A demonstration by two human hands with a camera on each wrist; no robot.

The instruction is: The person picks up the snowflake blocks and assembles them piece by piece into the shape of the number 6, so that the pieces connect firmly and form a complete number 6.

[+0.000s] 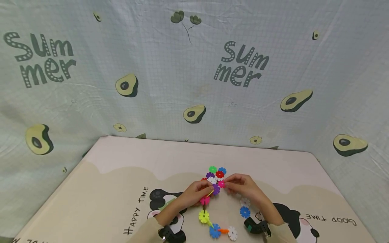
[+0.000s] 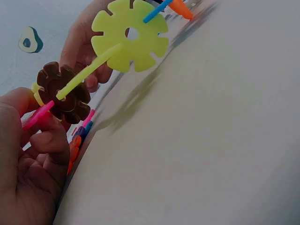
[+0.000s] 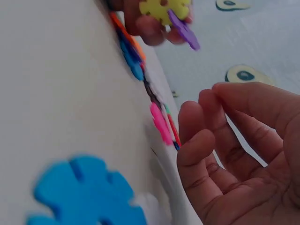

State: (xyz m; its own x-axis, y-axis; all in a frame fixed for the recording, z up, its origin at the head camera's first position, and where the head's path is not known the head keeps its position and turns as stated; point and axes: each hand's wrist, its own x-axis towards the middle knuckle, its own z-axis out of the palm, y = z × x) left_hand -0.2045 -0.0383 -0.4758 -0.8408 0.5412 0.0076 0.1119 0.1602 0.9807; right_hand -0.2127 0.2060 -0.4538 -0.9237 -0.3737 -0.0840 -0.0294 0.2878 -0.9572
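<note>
a: what is the left hand [image 1: 192, 195] on?

b: gripping, fingers curled. it pinches a disc chain [image 1: 201, 217], notched plastic discs slotted edge into edge. chain trails from that hand toward six o'clock: brown disc [image 2: 75, 108], yellow-green disc [image 2: 152, 52], then a blue disc [image 1: 213, 233], orange disc [image 1: 224, 231] and white disc [image 1: 232, 236].

a: right hand [image 1: 244, 187]?

b: empty, fingers loosely bent. pink disc [image 1: 221, 184] lies by its fingertips, nine o'clock; cannot tell if they touch. loose discs [image 1: 219, 174] bunched at ten. second white disc [image 1: 245, 201] and second blue disc [image 1: 244, 209] at six.

a: any lettering?

b: clock taken from the middle of the head view. backdrop cloth [image 1: 161, 50]: "summer" print [image 1: 40, 61] at ten, broken "sum / mer"; second "summer" print [image 1: 242, 63] between one and two. table mat [image 1: 121, 158]: "happy time" line [image 1: 136, 210] climbing at seven, "good time" line [image 1: 331, 219] upside down at four. cut-off letters [image 1: 33, 241] at eight, unreadable.
</note>
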